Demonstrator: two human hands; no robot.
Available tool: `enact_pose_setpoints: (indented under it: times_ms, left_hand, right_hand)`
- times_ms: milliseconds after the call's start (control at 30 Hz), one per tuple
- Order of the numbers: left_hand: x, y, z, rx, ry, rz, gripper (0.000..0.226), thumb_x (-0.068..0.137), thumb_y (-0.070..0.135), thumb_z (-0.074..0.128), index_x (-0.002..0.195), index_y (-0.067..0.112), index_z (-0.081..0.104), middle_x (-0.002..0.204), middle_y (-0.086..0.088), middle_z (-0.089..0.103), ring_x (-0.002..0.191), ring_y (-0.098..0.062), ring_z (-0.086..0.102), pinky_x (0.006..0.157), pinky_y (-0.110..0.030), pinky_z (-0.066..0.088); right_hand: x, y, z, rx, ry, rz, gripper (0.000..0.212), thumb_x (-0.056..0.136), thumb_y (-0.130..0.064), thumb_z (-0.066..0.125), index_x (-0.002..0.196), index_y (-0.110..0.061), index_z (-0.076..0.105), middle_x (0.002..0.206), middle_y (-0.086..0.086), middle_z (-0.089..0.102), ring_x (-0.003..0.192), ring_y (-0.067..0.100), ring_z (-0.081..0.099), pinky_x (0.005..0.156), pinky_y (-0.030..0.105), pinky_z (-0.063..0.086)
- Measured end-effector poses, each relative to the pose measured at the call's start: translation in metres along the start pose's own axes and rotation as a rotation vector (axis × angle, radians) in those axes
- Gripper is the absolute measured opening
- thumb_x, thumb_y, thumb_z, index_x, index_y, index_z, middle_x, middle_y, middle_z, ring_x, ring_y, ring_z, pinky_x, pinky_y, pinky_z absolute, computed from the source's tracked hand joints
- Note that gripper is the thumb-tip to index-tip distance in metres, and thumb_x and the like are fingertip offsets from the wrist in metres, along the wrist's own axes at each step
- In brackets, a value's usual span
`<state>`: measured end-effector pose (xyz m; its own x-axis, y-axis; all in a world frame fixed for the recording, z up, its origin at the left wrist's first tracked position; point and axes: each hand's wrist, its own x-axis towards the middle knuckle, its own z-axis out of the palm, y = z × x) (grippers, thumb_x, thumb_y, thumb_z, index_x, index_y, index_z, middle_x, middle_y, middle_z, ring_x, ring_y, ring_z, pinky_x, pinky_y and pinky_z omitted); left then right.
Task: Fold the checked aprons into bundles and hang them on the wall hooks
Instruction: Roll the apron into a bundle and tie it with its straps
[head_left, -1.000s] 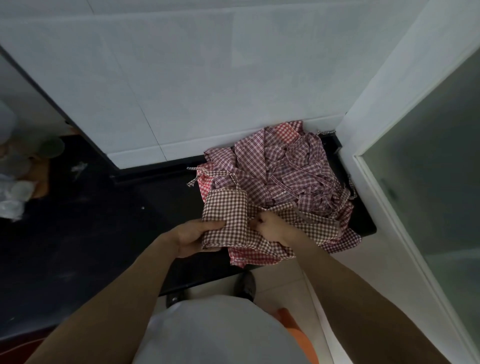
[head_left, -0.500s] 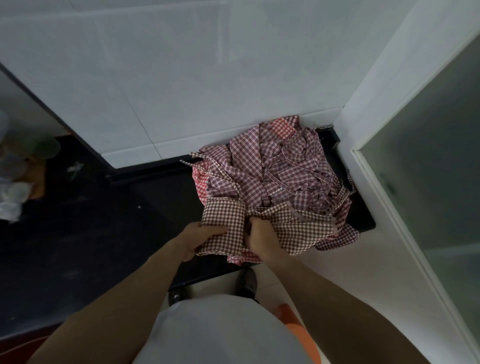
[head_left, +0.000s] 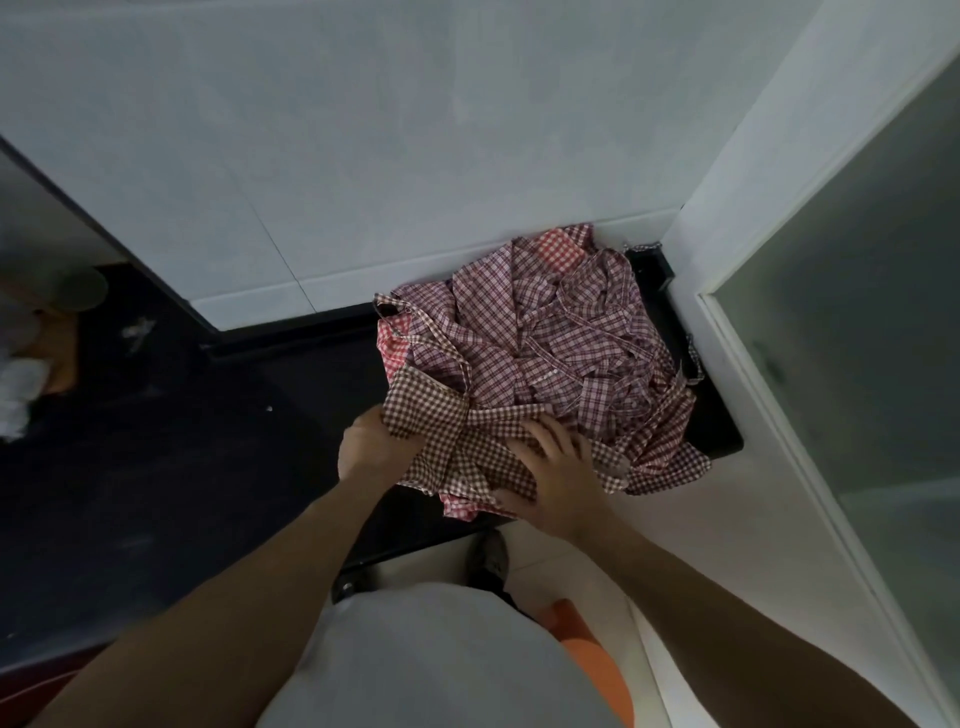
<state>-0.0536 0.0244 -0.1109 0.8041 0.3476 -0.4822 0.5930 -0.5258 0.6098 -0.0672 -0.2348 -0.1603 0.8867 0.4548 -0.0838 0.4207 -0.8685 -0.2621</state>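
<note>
Brown-checked apron (head_left: 457, 441) lies at front of apron pile (head_left: 550, 343) on dark counter (head_left: 182, 467). Left hand (head_left: 366, 447) grips its left edge, fingers curled under. Right hand (head_left: 556, 478) palm down, fingers spread, thumb pinching the cloth's near edge.
</note>
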Motion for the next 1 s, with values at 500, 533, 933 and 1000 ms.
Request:
enact_pose_setpoints:
  times_ms: [500,533,933,1000]
  left_hand:
    - [-0.019,0.021,0.018,0.391,0.186,0.191,0.038,0.089,0.021,0.061,0.123,0.012,0.049,0.104,-0.007,0.063,0.091,-0.029,0.064,0.075,-0.041,0.050]
    - [-0.020,0.025,0.020,0.423,0.166,0.193,0.042,0.089,0.018,0.061,0.127,0.011,0.045,0.108,-0.008,0.061,0.094,-0.030,0.063,0.075,-0.041,0.048]
    - [-0.021,0.040,0.021,0.546,0.077,0.211,0.034,0.088,0.014,0.062,0.116,0.011,0.043,0.104,-0.008,0.062,0.086,-0.026,0.060,0.069,-0.036,0.042]
    - [-0.017,0.044,0.011,0.562,0.018,0.202,0.035,0.087,0.017,0.064,0.116,0.011,0.046,0.104,-0.009,0.063,0.086,-0.026,0.059,0.071,-0.037,0.046]
  right_hand:
    - [-0.010,-0.010,-0.025,0.025,-0.150,0.121,0.035,0.084,-0.025,0.060,0.113,-0.007,0.054,0.128,0.015,0.042,0.111,0.034,0.048,0.080,0.047,0.054]
    - [-0.009,-0.012,-0.028,0.062,-0.115,0.122,0.031,0.085,-0.022,0.059,0.112,-0.007,0.055,0.124,0.015,0.045,0.102,0.032,0.052,0.075,0.043,0.053]
    - [0.022,-0.041,-0.105,0.368,-0.140,-0.152,0.020,0.087,-0.008,0.064,0.106,-0.013,0.068,0.106,0.002,0.065,0.096,0.015,0.059,0.085,0.034,0.052]
    - [0.029,-0.043,-0.121,0.353,-0.187,-0.199,0.021,0.090,-0.007,0.061,0.108,-0.014,0.069,0.109,0.001,0.066,0.098,0.012,0.059,0.089,0.033,0.051]
